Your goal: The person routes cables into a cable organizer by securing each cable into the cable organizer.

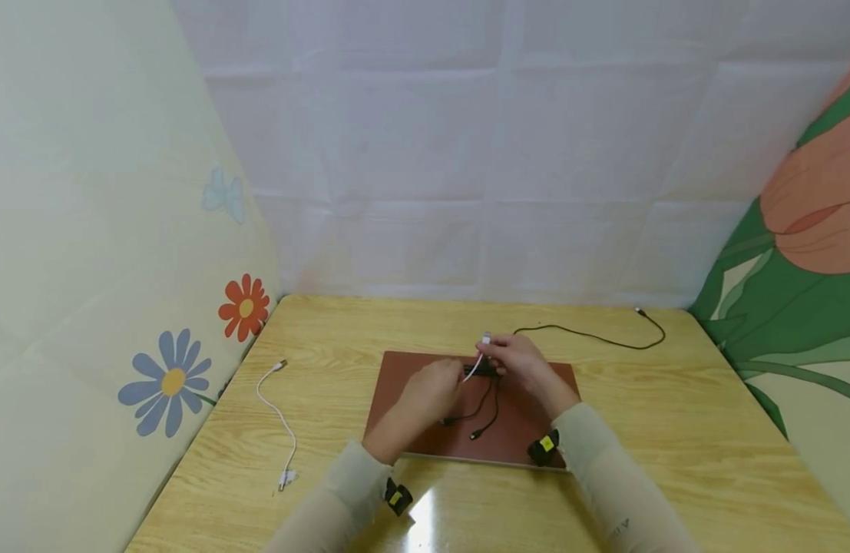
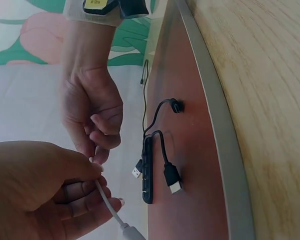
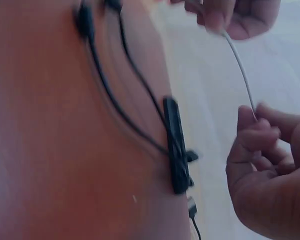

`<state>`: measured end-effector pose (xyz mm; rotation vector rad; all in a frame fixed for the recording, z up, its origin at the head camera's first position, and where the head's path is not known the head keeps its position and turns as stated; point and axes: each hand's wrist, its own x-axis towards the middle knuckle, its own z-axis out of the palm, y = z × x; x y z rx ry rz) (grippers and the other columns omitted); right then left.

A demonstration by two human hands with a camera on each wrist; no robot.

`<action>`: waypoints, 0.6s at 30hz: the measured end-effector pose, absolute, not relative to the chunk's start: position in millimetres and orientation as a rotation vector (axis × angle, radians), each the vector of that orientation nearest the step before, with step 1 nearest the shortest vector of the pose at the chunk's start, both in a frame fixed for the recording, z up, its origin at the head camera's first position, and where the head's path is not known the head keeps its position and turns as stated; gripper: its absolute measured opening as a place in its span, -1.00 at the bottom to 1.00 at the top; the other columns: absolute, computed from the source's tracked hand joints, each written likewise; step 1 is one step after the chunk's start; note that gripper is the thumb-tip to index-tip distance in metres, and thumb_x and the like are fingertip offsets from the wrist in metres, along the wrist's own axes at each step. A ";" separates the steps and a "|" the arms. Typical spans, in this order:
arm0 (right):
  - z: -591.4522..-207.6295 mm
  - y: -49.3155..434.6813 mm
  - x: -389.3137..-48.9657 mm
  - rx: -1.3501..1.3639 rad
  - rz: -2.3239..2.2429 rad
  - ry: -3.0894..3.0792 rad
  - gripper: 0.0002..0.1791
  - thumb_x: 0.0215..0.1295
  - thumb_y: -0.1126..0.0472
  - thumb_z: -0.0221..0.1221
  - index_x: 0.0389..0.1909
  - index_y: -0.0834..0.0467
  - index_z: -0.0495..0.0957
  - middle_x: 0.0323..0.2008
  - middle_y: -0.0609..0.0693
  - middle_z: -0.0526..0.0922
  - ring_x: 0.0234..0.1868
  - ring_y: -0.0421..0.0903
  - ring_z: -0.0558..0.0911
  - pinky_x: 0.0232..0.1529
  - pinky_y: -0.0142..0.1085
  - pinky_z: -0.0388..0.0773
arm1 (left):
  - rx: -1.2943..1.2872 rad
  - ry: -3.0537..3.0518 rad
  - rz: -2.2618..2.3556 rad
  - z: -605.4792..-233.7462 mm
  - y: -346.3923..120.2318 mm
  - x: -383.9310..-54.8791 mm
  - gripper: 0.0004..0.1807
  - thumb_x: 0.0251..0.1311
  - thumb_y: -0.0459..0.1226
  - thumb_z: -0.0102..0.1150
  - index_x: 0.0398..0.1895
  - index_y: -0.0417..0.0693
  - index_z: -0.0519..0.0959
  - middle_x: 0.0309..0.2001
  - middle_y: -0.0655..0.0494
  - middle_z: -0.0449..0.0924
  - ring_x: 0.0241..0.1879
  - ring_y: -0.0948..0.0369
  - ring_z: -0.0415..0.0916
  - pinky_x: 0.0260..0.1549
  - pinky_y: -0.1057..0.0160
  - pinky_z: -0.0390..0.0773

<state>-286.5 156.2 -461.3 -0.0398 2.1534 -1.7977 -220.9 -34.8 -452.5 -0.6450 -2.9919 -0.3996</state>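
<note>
Both hands pinch a thin white cable (image 3: pixel 240 67), which runs between them above a reddish-brown flat panel (image 1: pixel 425 438). My left hand (image 1: pixel 431 390) grips the cable between thumb and fingertips, near a white plug (image 2: pixel 132 233) in the left wrist view. The right hand (image 1: pixel 524 361) pinches it further along; a white plug (image 1: pixel 486 338) sticks up by its fingertips in the head view. Below the hands, a black cable clip strip (image 2: pixel 148 175) lies at the panel's far side, with short black cables (image 3: pixel 107 90) running from it. One ends in a black USB plug (image 2: pixel 172 177).
Another white cable (image 1: pixel 279 415) lies on the wooden table (image 1: pixel 210 476) at left. Behind the panel, a long black cable (image 1: pixel 590 334) curves toward the back right. A white cloth (image 1: pixel 411 153) hangs behind the table, with printed cloths at both sides.
</note>
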 end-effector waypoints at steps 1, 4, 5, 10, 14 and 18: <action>-460.8 158.1 -287.7 -0.061 -1.738 2.211 -0.67 0.45 0.16 0.23 -0.02 0.38 0.62 -0.51 -0.04 0.53 -0.53 -0.20 0.39 -0.50 -0.40 0.37 | -0.650 -3.006 -0.373 -453.7 -34.3 -221.3 -0.89 0.43 -0.25 0.14 -0.28 -0.03 0.58 -0.38 0.16 0.56 -0.45 0.27 0.48 -0.58 0.32 0.48; -460.3 162.4 -291.4 -0.170 -1.519 2.391 -0.77 0.43 0.18 0.25 -0.14 0.29 0.69 -0.40 0.01 0.65 -0.50 -0.16 0.49 -0.45 -0.34 0.49 | -0.674 -3.037 -0.276 -456.9 -32.6 -222.5 -0.91 0.43 -0.26 0.14 -0.26 -0.04 0.60 -0.36 0.13 0.58 -0.42 0.24 0.52 -0.55 0.29 0.52; -460.3 162.8 -292.3 -0.195 -1.454 2.437 -0.80 0.42 0.19 0.26 -0.20 0.28 0.70 -0.34 0.02 0.69 -0.49 -0.15 0.52 -0.43 -0.33 0.52 | -0.685 -3.045 -0.239 -458.2 -31.8 -222.9 -0.91 0.43 -0.26 0.14 -0.25 -0.04 0.61 -0.35 0.12 0.58 -0.40 0.23 0.54 -0.54 0.28 0.52; -461.4 160.6 -295.0 -0.310 -1.202 2.625 -0.85 0.39 0.21 0.27 -0.27 0.23 0.68 -0.32 0.04 0.73 -0.47 -0.14 0.60 -0.42 -0.30 0.57 | -0.726 -3.042 -0.150 -466.0 -27.9 -225.0 -0.88 0.46 -0.24 0.10 -0.17 0.02 0.65 -0.37 0.10 0.59 -0.40 0.19 0.58 -0.56 0.24 0.54; -465.6 156.0 -296.4 -0.393 -1.047 2.774 -0.89 0.32 0.22 0.32 -0.32 0.19 0.67 -0.52 -0.02 0.65 -0.51 -0.13 0.55 -0.46 -0.29 0.49 | -0.756 -3.011 -0.118 -474.4 -26.3 -227.4 -0.76 0.49 -0.25 0.07 0.09 0.15 0.65 -0.30 0.08 0.64 -0.33 0.16 0.63 -0.54 0.21 0.59; -468.6 151.3 -297.1 -0.458 -0.925 2.860 -0.88 0.31 0.22 0.33 -0.23 0.21 0.71 -0.43 0.02 0.69 -0.45 -0.11 0.57 -0.43 -0.24 0.50 | -0.796 -3.014 -0.011 -479.5 -25.0 -229.5 -0.74 0.48 -0.23 0.10 0.14 0.18 0.63 -0.19 0.04 0.66 -0.22 0.13 0.65 -0.46 0.18 0.64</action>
